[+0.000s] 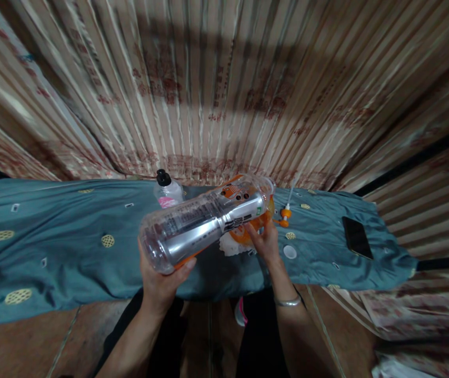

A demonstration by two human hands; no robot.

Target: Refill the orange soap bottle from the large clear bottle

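Observation:
A large clear plastic bottle [204, 223] with a silver and orange printed label is held tilted above the table, its neck end up to the right. My left hand [161, 283] is closed around its base end from below. Below the neck end, my right hand [264, 241] grips an orange see-through bottle [244, 234], partly hidden behind the large bottle. A crumpled white piece [230, 245] shows under the orange bottle. To the right lies an orange pump top [285, 213] with a thin clear tube. A small white round cap [289, 252] rests near my right hand.
A clear bottle with a black cap [164, 178] and pink label stands behind the large bottle. A dark phone [357, 237] lies at the right. Teal patterned cloth [71, 226] covers the narrow table. A pleated curtain [216, 94] hangs close behind it.

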